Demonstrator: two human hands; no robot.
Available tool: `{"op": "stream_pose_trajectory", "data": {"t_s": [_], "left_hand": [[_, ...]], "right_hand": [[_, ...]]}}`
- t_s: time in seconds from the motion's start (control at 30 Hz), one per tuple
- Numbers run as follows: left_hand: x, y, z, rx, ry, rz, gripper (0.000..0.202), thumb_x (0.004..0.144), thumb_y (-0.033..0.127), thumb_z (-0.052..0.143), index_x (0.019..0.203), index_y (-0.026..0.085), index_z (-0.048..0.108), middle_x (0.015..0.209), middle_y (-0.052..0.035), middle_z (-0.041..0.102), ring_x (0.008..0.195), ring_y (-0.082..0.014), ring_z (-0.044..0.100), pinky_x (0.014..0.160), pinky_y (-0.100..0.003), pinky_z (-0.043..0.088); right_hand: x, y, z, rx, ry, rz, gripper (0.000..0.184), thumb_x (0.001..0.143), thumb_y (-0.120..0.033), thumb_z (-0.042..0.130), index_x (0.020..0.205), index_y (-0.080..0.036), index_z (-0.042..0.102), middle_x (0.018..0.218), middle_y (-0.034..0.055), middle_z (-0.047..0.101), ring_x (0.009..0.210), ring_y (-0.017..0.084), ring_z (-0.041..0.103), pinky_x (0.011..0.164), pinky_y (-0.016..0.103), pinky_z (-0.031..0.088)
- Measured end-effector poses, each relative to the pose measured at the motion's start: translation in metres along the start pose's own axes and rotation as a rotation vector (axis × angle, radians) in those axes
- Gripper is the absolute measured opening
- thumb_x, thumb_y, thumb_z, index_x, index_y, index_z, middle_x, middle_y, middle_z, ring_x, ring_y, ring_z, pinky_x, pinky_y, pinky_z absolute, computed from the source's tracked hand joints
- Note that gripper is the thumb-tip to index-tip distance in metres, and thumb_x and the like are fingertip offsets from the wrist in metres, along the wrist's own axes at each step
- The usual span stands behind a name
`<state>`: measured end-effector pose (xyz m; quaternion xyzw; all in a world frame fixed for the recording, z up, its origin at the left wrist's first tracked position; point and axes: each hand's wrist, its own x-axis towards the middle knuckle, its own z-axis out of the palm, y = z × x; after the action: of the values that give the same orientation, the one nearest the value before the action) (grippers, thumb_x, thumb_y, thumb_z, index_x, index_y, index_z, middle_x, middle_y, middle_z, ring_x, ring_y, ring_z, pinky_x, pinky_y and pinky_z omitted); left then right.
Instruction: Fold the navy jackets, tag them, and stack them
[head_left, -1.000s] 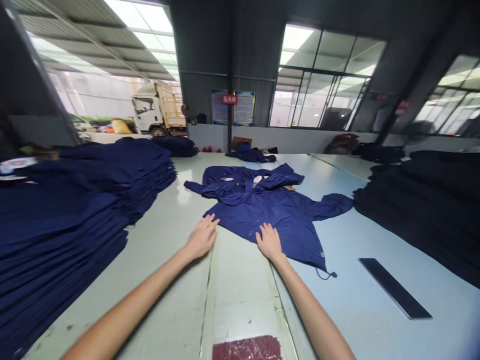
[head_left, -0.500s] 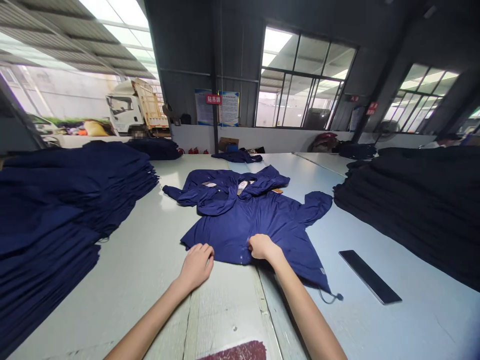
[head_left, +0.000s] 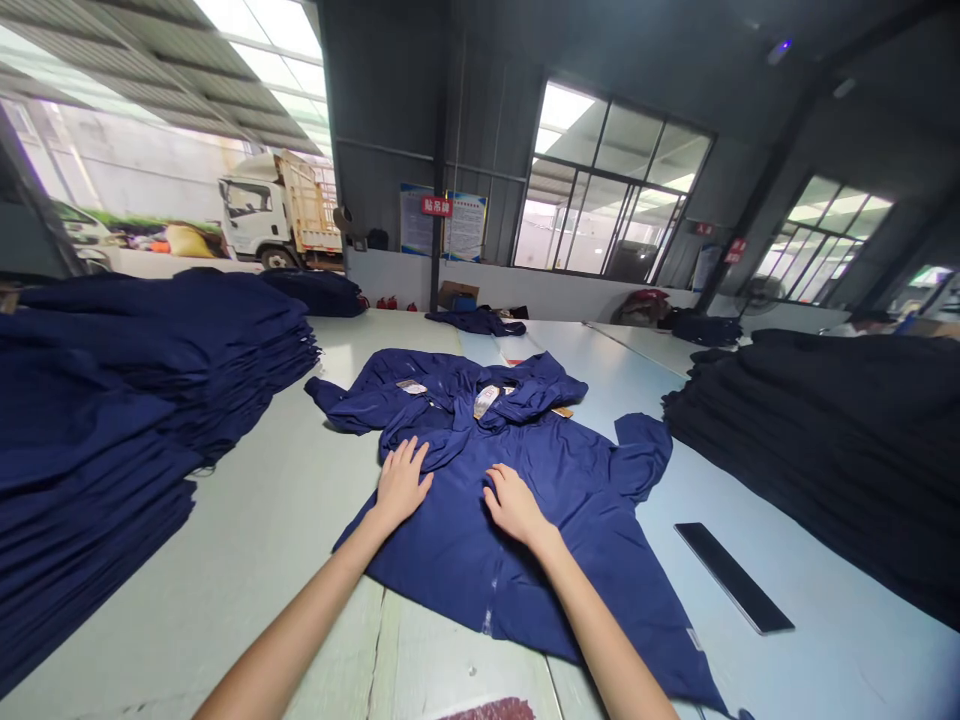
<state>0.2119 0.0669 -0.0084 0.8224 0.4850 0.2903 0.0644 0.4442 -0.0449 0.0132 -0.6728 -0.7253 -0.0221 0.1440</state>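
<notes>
A navy blue jacket [head_left: 450, 545] lies spread on the pale table, its hem towards me and its collar and hood at the far end. Over its left part rests my left hand [head_left: 403, 482], fingers spread near a bunched fold. My right hand [head_left: 513, 500] is above the middle of the front, beside the zipper line, with its fingers loosely bent and apart. Neither hand grips any cloth that I can see. A white printed tag [head_left: 487, 401] shows at the collar, and a smaller label [head_left: 412, 387] lies to its left.
Stacked navy garments [head_left: 150, 400] rise on the left, and a tall dark pile [head_left: 817, 440] stands on the right. A flat dark strip [head_left: 733, 577] lies right of the jacket on the table [head_left: 255, 600]. Another navy garment [head_left: 478, 320] sits at the far edge.
The jacket's lower part has come towards me and lies flatter, its hem nearer. Both hands have moved onto the cloth farther up; the right hand has let go of the front edge.
</notes>
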Motion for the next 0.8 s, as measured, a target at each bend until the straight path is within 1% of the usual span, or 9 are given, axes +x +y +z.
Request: {"op": "stream_pose_trajectory", "data": {"t_s": [0.13, 0.23, 0.37, 0.43, 0.5, 0.57, 0.67, 0.73, 0.8], "left_hand": [[0.012, 0.004, -0.001, -0.070, -0.069, -0.072, 0.029, 0.100, 0.018, 0.046, 0.112, 0.016, 0.072, 0.115, -0.0163, 0.075, 0.113, -0.0310, 0.070, 0.101, -0.044, 0.049], [-0.007, 0.031, -0.021, -0.153, -0.058, -0.005, 0.034, 0.107, 0.028, 0.037, 0.104, 0.021, 0.070, 0.104, -0.0105, 0.076, 0.103, -0.0261, 0.071, 0.093, -0.037, 0.051], [-0.087, 0.095, -0.042, -0.507, -0.205, 0.296, 0.039, 0.110, 0.037, 0.035, 0.088, 0.025, 0.066, 0.096, -0.0066, 0.075, 0.090, -0.0208, 0.070, 0.084, -0.031, 0.051], [-0.135, 0.123, -0.046, -0.653, -0.410, 0.466, 0.038, 0.108, 0.044, 0.043, 0.084, 0.025, 0.065, 0.084, -0.0042, 0.073, 0.077, -0.0176, 0.069, 0.073, -0.027, 0.051], [-0.170, 0.137, -0.053, -0.778, -0.615, 0.694, 0.035, 0.106, 0.048, 0.048, 0.092, 0.024, 0.069, 0.085, -0.0032, 0.074, 0.076, -0.0152, 0.070, 0.069, -0.022, 0.051], [-0.182, 0.134, -0.065, -0.881, -0.650, 0.835, 0.034, 0.108, 0.045, 0.046, 0.111, 0.023, 0.071, 0.099, -0.0048, 0.077, 0.090, -0.0151, 0.073, 0.080, -0.020, 0.054], [-0.159, 0.099, -0.085, -0.773, -0.326, 0.620, 0.038, 0.110, 0.031, 0.036, 0.133, 0.024, 0.065, 0.128, -0.0097, 0.072, 0.120, -0.0195, 0.066, 0.109, -0.032, 0.049], [-0.132, 0.062, -0.088, -0.488, -0.125, 0.380, 0.039, 0.106, 0.028, 0.043, 0.141, 0.024, 0.062, 0.146, -0.0129, 0.062, 0.138, -0.0266, 0.055, 0.121, -0.048, 0.040], [-0.112, 0.024, -0.080, -0.192, -0.130, 0.210, 0.048, 0.099, 0.034, 0.059, 0.147, 0.026, 0.059, 0.156, -0.0143, 0.053, 0.147, -0.0357, 0.043, 0.122, -0.062, 0.033]], "right_hand": [[0.004, 0.020, 0.044, 0.094, 0.101, -0.016, 0.047, 0.101, -0.025, 0.045, 0.145, -0.014, 0.057, 0.153, 0.0203, 0.055, 0.149, 0.031, 0.047, 0.125, 0.049, 0.037], [0.008, 0.028, 0.045, 0.191, 0.199, -0.016, 0.064, 0.101, -0.031, 0.048, 0.160, -0.012, 0.037, 0.163, 0.0226, 0.042, 0.155, 0.031, 0.037, 0.128, 0.052, 0.033], [0.013, 0.024, 0.025, 0.242, 0.270, -0.138, 0.091, 0.096, -0.031, 0.056, 0.170, -0.019, 0.006, 0.176, 0.0177, 0.011, 0.164, 0.030, 0.010, 0.130, 0.055, 0.024], [0.013, 0.018, 0.017, 0.246, 0.231, -0.206, 0.084, 0.098, -0.029, 0.053, 0.170, -0.025, 0.011, 0.177, 0.0138, 0.010, 0.164, 0.029, 0.007, 0.130, 0.056, 0.025], [0.012, 0.011, 0.013, 0.235, 0.162, -0.263, 0.071, 0.099, -0.029, 0.052, 0.167, -0.026, 0.029, 0.174, 0.0133, 0.022, 0.163, 0.029, 0.016, 0.128, 0.055, 0.029], [0.010, 0.003, 0.012, 0.223, 0.043, -0.317, 0.055, 0.099, -0.026, 0.052, 0.154, -0.024, 0.052, 0.162, 0.0140, 0.047, 0.154, 0.029, 0.039, 0.124, 0.052, 0.037], [0.002, -0.005, 0.011, 0.255, -0.111, -0.339, 0.046, 0.099, -0.022, 0.048, 0.140, -0.024, 0.066, 0.141, 0.0117, 0.068, 0.135, 0.025, 0.061, 0.119, 0.048, 0.046], [-0.012, -0.005, 0.011, 0.272, -0.116, -0.293, 0.054, 0.100, -0.028, 0.049, 0.153, -0.020, 0.055, 0.154, 0.0144, 0.057, 0.144, 0.026, 0.053, 0.121, 0.049, 0.043], [-0.035, 0.000, 0.014, 0.214, -0.083, -0.171, 0.072, 0.099, -0.039, 0.052, 0.164, -0.011, 0.035, 0.169, 0.0207, 0.034, 0.157, 0.030, 0.033, 0.126, 0.052, 0.035]]}}
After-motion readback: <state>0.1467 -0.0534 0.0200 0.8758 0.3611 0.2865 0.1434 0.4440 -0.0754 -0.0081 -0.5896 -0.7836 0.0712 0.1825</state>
